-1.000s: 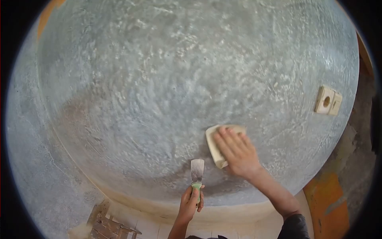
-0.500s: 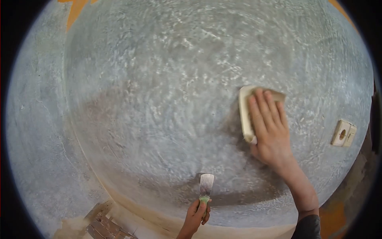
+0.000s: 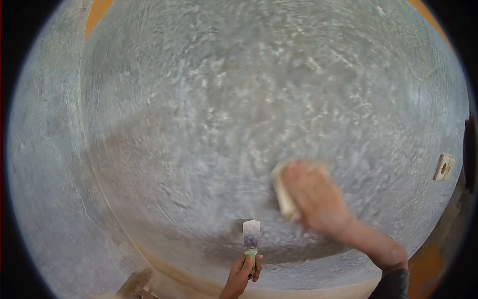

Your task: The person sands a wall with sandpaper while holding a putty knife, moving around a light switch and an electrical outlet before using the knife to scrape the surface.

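My right hand [image 3: 314, 197], blurred by motion, presses a folded cream sheet that looks like sandpaper [image 3: 284, 198] against the grey, patchy wall [image 3: 199, 124]. The sheet's left edge shows beyond my fingers; the rest is under the hand. Lower down, my left hand [image 3: 240, 273] is closed round the green handle of a putty knife [image 3: 251, 235]. Its flat metal blade points up, close in front of the wall, and is smudged with grey.
A cream wall socket [image 3: 443, 167] sits at the far right. To the left, a corner line [image 3: 107, 202] meets a second wall [image 3: 45, 149] with thin cracks. A pale band [image 3: 318, 294] runs along the bottom, and orange paint [image 3: 97, 15] shows at the top left.
My right hand has swept down and to the left across the wall with the sandpaper. My left hand and the putty knife have shifted slightly left. The view has turned a little left.
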Demonstrator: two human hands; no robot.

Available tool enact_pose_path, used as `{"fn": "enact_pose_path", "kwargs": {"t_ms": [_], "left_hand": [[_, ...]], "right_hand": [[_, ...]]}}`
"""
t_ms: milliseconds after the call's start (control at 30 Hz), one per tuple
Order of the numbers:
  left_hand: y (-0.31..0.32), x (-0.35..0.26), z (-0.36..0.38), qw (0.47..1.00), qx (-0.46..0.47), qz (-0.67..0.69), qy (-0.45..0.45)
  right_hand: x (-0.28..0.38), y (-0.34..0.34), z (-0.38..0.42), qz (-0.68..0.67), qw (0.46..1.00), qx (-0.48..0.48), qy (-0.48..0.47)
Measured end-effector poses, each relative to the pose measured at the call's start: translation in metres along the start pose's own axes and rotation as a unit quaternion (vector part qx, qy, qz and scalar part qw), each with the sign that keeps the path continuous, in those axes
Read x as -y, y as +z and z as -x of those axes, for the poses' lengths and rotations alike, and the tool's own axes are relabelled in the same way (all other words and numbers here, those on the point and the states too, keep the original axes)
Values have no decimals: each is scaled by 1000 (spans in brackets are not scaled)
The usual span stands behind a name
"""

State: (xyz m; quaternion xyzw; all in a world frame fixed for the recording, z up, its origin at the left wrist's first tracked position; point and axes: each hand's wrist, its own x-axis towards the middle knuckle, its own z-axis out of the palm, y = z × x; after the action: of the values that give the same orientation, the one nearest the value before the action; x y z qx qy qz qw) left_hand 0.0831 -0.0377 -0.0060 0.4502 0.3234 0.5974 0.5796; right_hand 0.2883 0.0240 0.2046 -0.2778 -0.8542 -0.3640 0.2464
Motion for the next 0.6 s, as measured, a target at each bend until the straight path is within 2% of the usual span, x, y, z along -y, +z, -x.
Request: {"fn": "enact_pose_path", "kwargs": {"t_ms": [33, 67, 133, 167, 200, 233, 267, 300, 367, 400, 467, 500, 533, 567, 600], "left_hand": [[-16, -6, 0, 1000, 8, -4, -9], [-29, -12, 2, 1000, 12, -3, -13], [-54, -31, 1, 999, 23, -26, -10], [-67, -36, -1, 999, 27, -28, -11], [-78, -39, -2, 999, 26, -27, -16], [-87, -41, -2, 999, 26, -23, -22], [-94, -44, -3, 999, 32, -23, -27], [-100, -48, -3, 998, 42, -28, -30], [-112, -53, -2, 997, 56, -32, -36], [-118, -53, -2, 997, 56, -30, -40], [-125, -54, -4, 997, 58, -25, -41], [-127, -54, -5, 998, 54, -19, -33], [-130, -54, -4, 998, 49, -15, -28], [-134, -50, -4, 998, 50, -15, -31], [-140, -44, -6, 997, 57, 1, -44]], "right_hand": [[21, 14, -3, -8, 995, 38, -89], [26, 18, -10, -7, 996, 42, -84], [27, 8, -41, -41, 998, 47, 2], [24, 4, -53, -39, 998, 47, 7], [20, 0, -62, 76, 991, -37, 104], [21, -1, -67, 192, 954, -117, 197], [33, 7, -70, 217, 949, -73, 215], [61, -3, -88, 53, 963, 61, 256], [85, 60, -56, 7, 997, 67, -28], [86, 59, -57, 8, 997, 72, -24], [78, 49, -70, 7, 992, 106, 63], [71, 38, -80, 9, 992, 107, 63], [64, 26, -90, 102, 983, -10, 151], [62, 20, -95, 193, 945, -127, 233], [67, 33, -96, 173, 948, -128, 235]]}}
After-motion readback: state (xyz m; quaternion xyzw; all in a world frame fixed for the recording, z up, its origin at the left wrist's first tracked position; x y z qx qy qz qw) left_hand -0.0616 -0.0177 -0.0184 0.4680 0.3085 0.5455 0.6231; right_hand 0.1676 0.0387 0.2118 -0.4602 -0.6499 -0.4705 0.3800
